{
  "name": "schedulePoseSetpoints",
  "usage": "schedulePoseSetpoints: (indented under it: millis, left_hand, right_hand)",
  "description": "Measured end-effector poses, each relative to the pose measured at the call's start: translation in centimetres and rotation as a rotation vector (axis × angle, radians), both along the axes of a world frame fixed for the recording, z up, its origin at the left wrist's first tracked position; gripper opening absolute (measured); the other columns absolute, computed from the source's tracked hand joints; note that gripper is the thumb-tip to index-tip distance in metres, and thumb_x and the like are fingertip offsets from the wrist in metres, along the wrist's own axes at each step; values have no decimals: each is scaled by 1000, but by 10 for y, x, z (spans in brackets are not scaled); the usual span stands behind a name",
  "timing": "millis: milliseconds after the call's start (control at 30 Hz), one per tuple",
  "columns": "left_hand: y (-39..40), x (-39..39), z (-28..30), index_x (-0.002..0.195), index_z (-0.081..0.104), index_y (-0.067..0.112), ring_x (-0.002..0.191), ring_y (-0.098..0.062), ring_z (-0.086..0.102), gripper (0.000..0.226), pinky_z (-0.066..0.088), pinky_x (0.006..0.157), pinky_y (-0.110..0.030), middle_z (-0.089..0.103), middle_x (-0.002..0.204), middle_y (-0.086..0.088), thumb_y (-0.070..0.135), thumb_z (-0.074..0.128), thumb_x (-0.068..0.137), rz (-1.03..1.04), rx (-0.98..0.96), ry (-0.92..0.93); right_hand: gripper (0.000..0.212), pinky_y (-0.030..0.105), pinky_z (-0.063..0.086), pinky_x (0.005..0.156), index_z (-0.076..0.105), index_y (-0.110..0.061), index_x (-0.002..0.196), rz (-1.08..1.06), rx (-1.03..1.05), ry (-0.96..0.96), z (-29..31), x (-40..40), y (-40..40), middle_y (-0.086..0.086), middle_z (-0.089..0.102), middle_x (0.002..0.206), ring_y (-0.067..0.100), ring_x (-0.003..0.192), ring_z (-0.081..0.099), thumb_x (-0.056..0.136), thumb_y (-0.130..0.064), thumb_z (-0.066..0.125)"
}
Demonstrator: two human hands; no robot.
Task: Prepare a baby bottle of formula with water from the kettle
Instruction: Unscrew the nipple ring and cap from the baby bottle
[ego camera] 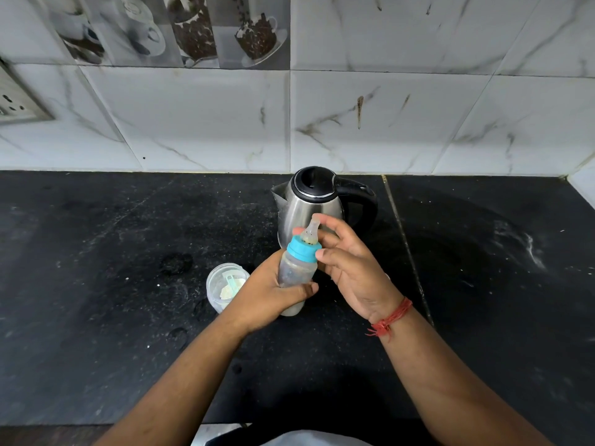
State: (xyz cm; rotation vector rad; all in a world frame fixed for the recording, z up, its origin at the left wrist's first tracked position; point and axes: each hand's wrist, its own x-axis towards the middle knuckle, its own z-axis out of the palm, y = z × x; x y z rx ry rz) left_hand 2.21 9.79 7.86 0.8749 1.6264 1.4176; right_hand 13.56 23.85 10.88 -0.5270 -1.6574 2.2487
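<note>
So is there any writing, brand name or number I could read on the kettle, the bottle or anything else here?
None can be read.
Kettle: no brand or label shows.
Baby bottle: dark marks on its side, too blurred to read.
Formula tub: no visible text.
Wall tiles: coffee cup pictures only, no words.
Socket plate: no lettering legible.

Wall: white marble-veined tiles.
Upper tiles: printed with coffee cups.
Countertop: black speckled stone, dusted white.
Socket plate: mounted at left.

Surface: black speckled stone countertop, dusted with white specks.
Resting on it: steel kettle; open formula jar.
</note>
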Motion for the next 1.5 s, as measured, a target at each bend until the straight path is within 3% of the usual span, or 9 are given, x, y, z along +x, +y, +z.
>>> schedulePoseSetpoints:
  millis: [167, 367, 467, 600, 800, 933, 1100, 1300, 1500]
  left_hand:
    - [1, -2, -2, 122, 62, 23, 96, -22, 69, 52, 57, 92, -52, 73, 104, -3, 34, 82, 75, -9, 10, 11]
    - [2, -3, -3, 120, 62, 25, 87, -10, 66, 53, 55, 81, -35, 71, 94, 7, 36, 82, 73, 5, -21, 10]
    - [4, -4, -5, 121, 61, 24, 88, -12, 66, 57, 55, 84, -41, 70, 95, 4, 39, 83, 71, 10, -35, 19]
    - [6, -4, -7, 123, 61, 24, 89, -15, 67, 56, 57, 87, -47, 71, 97, 2, 39, 83, 73, -13, -39, 38]
    - [11, 0, -8, 119, 58, 34, 99, 2, 66, 48, 54, 85, -20, 70, 108, 10, 36, 85, 79, 41, -36, 57]
    - [17, 6, -9, 122, 49, 39, 100, 6, 62, 52, 51, 85, -20, 64, 110, 14, 46, 82, 82, 69, -28, 63]
    - [31, 12, -32, 120, 51, 46, 125, -9, 48, 53, 40, 103, -22, 47, 120, 20, 56, 78, 75, 162, -28, 372]
    - [47, 25, -54, 116, 60, 25, 104, 12, 54, 49, 38, 87, -6, 58, 112, 16, 12, 88, 78, 245, -71, 402]
    - [57, 28, -81, 110, 59, 22, 95, -12, 64, 41, 50, 83, -25, 65, 105, 2, 8, 82, 79, 187, -157, 392]
  right_hand:
    - [67, 43, 51, 107, 57, -26, 129, -38, 192, -91, 2, -4, -5, 1, 66, 123, 16, 117, 62, 68, -42, 81]
    - [64, 33, 53, 97, 47, -9, 141, -1, -42, 10, 4, -3, 2, 9, 68, 125, 22, 115, 64, 79, -4, 63]
    - [66, 31, 54, 97, 45, -11, 144, 13, -59, 3, 4, -2, 3, 13, 64, 134, 19, 118, 64, 81, -6, 62]
    - [45, 25, 54, 90, 59, -7, 129, 25, 100, -49, 8, -2, 3, 0, 69, 113, 8, 106, 66, 86, -9, 74]
    - [40, 23, 53, 84, 62, -9, 119, -183, 76, 109, 12, 3, 19, -2, 68, 105, 7, 99, 64, 82, -2, 75]
    - [44, 27, 55, 90, 63, -24, 115, -280, 423, -39, 3, 18, 39, -1, 64, 116, 11, 107, 65, 77, -15, 81]
    - [47, 15, 38, 90, 63, -22, 111, -299, 1030, -388, -35, 38, 56, -6, 52, 113, 15, 108, 50, 72, -14, 87]
    - [55, 37, 46, 99, 62, -21, 119, -93, 1307, -628, -87, 46, 56, -2, 55, 117, 22, 110, 47, 71, -22, 88]
    - [56, 53, 23, 121, 56, -22, 129, 151, 1524, -818, -104, 40, 55, 1, 56, 125, 29, 120, 49, 79, -33, 79]
